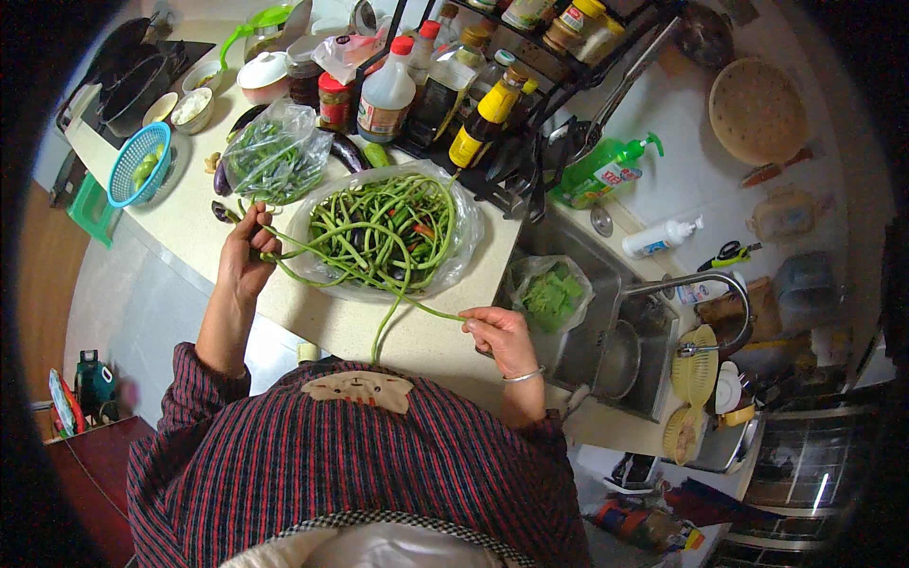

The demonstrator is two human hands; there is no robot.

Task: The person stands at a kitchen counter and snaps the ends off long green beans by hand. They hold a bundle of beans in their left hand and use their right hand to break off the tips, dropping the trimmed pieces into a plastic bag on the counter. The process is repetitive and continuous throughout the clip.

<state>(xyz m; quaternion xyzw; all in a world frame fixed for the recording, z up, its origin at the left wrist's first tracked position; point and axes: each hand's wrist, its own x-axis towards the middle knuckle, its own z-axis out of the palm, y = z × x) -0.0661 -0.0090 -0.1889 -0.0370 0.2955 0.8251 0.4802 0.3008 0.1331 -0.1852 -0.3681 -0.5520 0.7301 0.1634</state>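
Observation:
My left hand (251,248) is closed on the ends of several long green beans at the left of a plastic bag. My right hand (501,337) pinches the far end of one long bean (433,311) between thumb and fingers, near the counter's right edge. The bean is stretched between both hands. Behind it the open clear plastic bag (469,241) holds a heap of long beans (348,234) with red and green peppers (424,231). Another bag of green vegetables (273,160) lies behind my left hand, with eggplants (346,150) around it.
A blue basket (116,186) with green produce stands at the left, near small bowls (193,111). Sauce bottles (387,92) and a black rack (561,53) line the back. At the right is a steel sink (579,355) with a bag of leafy greens (552,295) and a curved faucet (744,305).

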